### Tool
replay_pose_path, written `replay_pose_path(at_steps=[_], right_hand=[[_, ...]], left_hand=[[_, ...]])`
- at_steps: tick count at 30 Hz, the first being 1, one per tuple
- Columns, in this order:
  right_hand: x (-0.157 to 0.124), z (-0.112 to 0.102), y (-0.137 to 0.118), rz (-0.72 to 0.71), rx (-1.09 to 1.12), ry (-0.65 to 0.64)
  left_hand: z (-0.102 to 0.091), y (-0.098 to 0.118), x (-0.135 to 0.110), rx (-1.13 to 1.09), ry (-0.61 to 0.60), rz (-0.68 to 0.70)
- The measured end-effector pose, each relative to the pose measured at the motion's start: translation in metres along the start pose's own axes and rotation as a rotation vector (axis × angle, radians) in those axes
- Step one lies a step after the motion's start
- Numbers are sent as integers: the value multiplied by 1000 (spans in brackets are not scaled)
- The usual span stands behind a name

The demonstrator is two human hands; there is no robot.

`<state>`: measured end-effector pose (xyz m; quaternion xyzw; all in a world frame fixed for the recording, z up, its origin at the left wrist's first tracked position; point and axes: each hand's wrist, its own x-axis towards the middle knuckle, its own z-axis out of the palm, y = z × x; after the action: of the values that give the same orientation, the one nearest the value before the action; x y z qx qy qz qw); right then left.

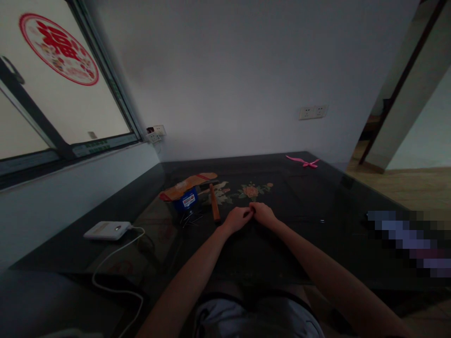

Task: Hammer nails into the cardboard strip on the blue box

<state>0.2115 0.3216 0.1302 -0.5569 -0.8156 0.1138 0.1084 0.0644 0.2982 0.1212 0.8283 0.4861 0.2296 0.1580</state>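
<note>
My left hand (238, 219) and my right hand (263, 214) meet over the dark table (282, 263), fingertips touching. Both have their fingers curled closed; whatever may be between them is hidden or too small to make out. Just left of my left hand lies a tool with a wooden handle (214, 204). Beyond it stands a blue container (186, 201) with a white label, and a flat orange-brown thing with red marks (190, 184) rests across its top. Several thin dark spiky pieces (190, 218) lie in front of the container.
A white power bank (108, 230) with a white cable (116, 251) lies at the left. A pink ribbon (306, 162) is at the far right corner. A small shiny piece (322, 221) lies right of my hands. A pixelated patch covers the right edge. The wall (229, 94) stands behind.
</note>
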Motion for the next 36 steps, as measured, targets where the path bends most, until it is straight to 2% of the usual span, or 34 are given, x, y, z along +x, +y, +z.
replay_pose_path(at_steps=[36], right_hand=[[2,1,1,-22,-29,-11]], left_hand=[[-2,5,-2,-1,-17,-43]])
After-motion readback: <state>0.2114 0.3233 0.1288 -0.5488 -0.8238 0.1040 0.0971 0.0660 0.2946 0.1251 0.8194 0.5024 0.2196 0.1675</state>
